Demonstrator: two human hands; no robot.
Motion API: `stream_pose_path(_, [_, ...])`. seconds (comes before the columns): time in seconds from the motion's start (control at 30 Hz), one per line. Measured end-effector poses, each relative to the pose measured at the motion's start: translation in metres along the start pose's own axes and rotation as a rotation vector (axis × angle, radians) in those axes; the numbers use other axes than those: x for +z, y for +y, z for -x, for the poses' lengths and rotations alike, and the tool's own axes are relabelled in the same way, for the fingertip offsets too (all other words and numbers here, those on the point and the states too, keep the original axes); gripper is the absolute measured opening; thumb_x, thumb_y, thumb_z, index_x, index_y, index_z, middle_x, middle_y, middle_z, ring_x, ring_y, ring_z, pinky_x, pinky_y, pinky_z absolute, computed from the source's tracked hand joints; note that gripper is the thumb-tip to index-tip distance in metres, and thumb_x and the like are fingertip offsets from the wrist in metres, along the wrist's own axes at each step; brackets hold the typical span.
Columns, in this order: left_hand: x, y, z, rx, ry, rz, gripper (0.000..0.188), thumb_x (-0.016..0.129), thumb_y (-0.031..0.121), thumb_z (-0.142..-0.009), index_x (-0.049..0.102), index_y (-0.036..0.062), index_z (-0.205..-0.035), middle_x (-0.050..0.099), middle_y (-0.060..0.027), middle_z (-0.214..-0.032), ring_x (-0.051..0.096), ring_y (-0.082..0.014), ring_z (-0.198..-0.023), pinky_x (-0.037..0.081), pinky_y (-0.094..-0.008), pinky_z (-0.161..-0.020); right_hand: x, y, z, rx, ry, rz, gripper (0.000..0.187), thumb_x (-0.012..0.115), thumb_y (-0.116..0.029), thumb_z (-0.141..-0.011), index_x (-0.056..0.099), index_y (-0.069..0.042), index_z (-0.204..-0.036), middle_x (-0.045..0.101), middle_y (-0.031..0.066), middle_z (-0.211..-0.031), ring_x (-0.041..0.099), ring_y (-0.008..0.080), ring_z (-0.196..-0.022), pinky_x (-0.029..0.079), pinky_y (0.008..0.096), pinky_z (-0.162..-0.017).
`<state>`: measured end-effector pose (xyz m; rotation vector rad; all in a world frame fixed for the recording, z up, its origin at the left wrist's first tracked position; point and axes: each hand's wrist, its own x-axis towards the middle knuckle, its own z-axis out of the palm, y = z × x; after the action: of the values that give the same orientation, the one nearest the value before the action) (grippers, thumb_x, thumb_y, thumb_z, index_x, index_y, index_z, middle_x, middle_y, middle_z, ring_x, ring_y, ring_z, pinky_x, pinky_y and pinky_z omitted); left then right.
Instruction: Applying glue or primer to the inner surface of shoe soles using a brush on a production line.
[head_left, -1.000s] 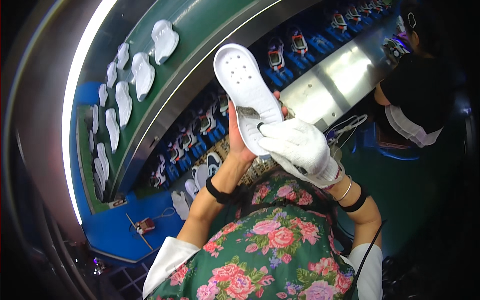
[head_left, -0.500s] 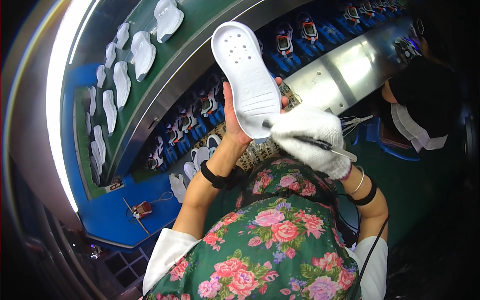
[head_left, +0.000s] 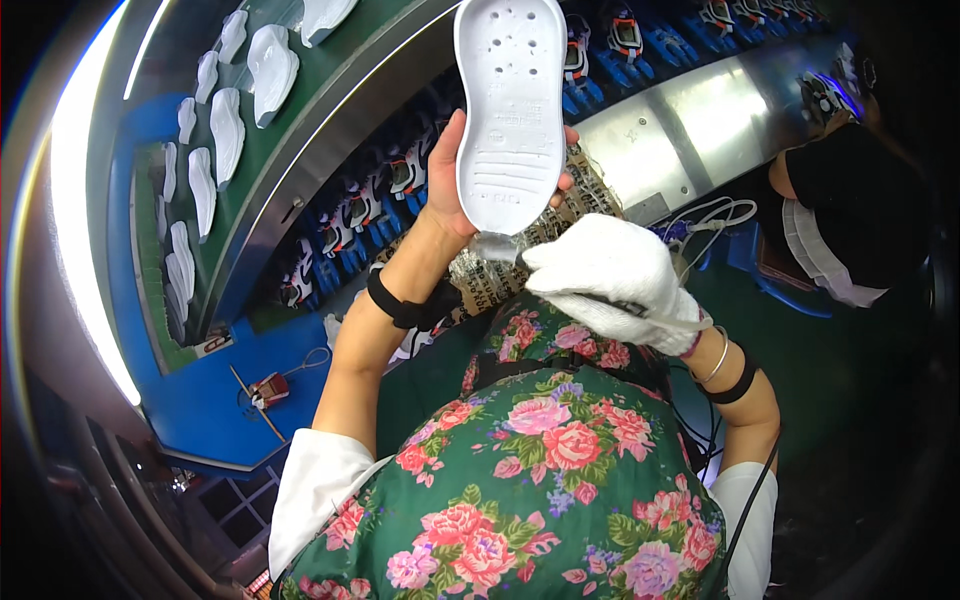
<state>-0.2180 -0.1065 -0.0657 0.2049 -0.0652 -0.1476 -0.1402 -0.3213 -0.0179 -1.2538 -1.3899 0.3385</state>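
Far left of the frame: a lit tube (head_left: 78,200) curves down the edge. Upper left: white pieces (head_left: 271,75), sole-shaped, lie spaced out on a green belt (head_left: 315,70). Lower left: a blue table (head_left: 205,425) bears a small red object (head_left: 268,390) with a thin stick under or beside it; its kind cannot be told. A metal rail (head_left: 290,210) runs along the belt's right side. Beyond it, shoes (head_left: 408,175) stand in a row in blue holders; more stand along the top right.

Upper centre: the left hand (head_left: 447,180), bare, is clamped on the sole (head_left: 510,120), thumb side at its left edge, fingertips showing at its right. The sole is white, near upright in the frame, with small holes toward its top and ridges toward its lower end. Just below that end is the blurred head of a tool (head_left: 495,247); contact with the sole cannot be confirmed.

Right of it, centre: the right hand (head_left: 610,275), in a white glove, is closed on the tool, its fingertips together. A floral apron (head_left: 560,430) fills the lower centre. Right of centre: a metal plate (head_left: 670,130) and white cable (head_left: 725,212). Far right: a co-worker (head_left: 840,185) in black.
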Motion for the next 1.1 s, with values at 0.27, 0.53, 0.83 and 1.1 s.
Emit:
stream_pose_path(0.27, [0.014,0.009,-0.011,-0.044,-0.001,-0.117,0.083,0.050,0.059,-0.092,0.034,0.0050,-0.152,0.042,-0.0359,-0.142,0.058,-0.0495,-0.116,0.049,-0.0563,-0.100,-0.019,0.004,-0.003,-0.147,0.072,0.275,0.025,0.074,-0.004,-0.075,0.074,-0.005,-0.100,0.073,0.0126,-0.105,0.070,0.0264,-0.090,0.056,0.0361,-0.079])
stream_pose_path(0.53, [0.008,0.014,-0.018,-0.089,0.058,-0.250,0.090,0.052,0.064,-0.088,0.033,0.0020,-0.151,0.043,-0.0368,-0.139,0.062,-0.0498,-0.102,0.057,-0.0513,-0.085,-0.010,-0.007,0.012,-0.064,-0.064,0.073,0.025,0.078,-0.007,-0.073,0.075,-0.008,-0.098,0.073,0.0104,-0.102,0.069,0.0267,-0.085,0.056,0.0360,-0.071])
stream_pose_path(0.83, [0.007,0.022,-0.031,-0.136,0.012,-0.187,0.078,0.054,0.052,-0.091,0.039,0.0015,-0.148,0.050,-0.0353,-0.135,0.064,-0.0462,-0.107,0.053,-0.0519,-0.094,-0.018,0.009,0.006,-0.105,-0.030,0.163,0.030,0.075,-0.001,-0.075,0.073,-0.008,-0.104,0.072,0.0101,-0.105,0.069,0.0255,-0.088,0.056,0.0362,-0.073])
stream_pose_path(1.1, [0.006,0.002,-0.020,-0.039,0.320,-0.147,0.074,0.043,0.055,-0.097,0.040,0.0006,-0.147,0.054,-0.0285,-0.134,0.067,-0.0436,-0.103,0.056,-0.0520,-0.092,-0.027,0.016,-0.004,0.389,0.209,-0.351,0.017,0.079,-0.002,-0.076,0.076,-0.003,-0.093,0.075,0.0100,-0.094,0.071,0.0165,-0.085,0.056,0.0303,-0.078])
